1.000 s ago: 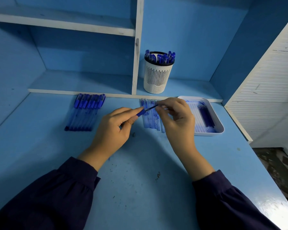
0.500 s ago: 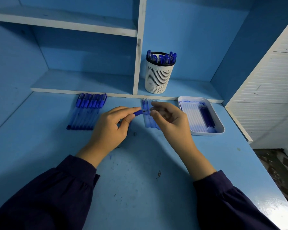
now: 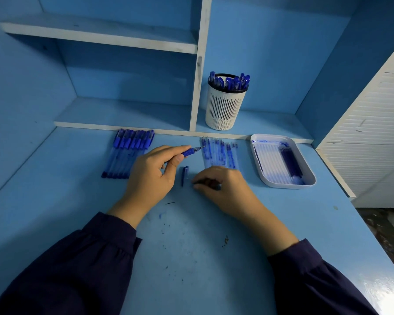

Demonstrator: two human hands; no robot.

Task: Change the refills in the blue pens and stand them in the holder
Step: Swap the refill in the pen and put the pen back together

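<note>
My left hand [image 3: 150, 176] grips a blue pen [image 3: 188, 152] by its ribbed grip, the tip pointing right toward a row of refills [image 3: 218, 153] on the desk. A loose blue pen cap [image 3: 185, 175] lies on the desk between my hands. My right hand [image 3: 225, 189] is low on the desk, with its curled fingertips just right of the cap. Something dark shows under those fingers, but I cannot make out whether they hold anything. The white slotted holder [image 3: 225, 108] stands on the low shelf with several capped blue pens in it.
A row of capped blue pens [image 3: 130, 153] lies at the left by the shelf edge. A white tray [image 3: 262, 176] with ink-stained refills sits at the right. A white slatted panel [image 3: 373, 142] borders the desk's right side. Ink specks mark the desk.
My right hand has left the pen tip and dropped to the desk beside the cap. My left hand still holds the pen, its refill now seated with only the tip showing.
</note>
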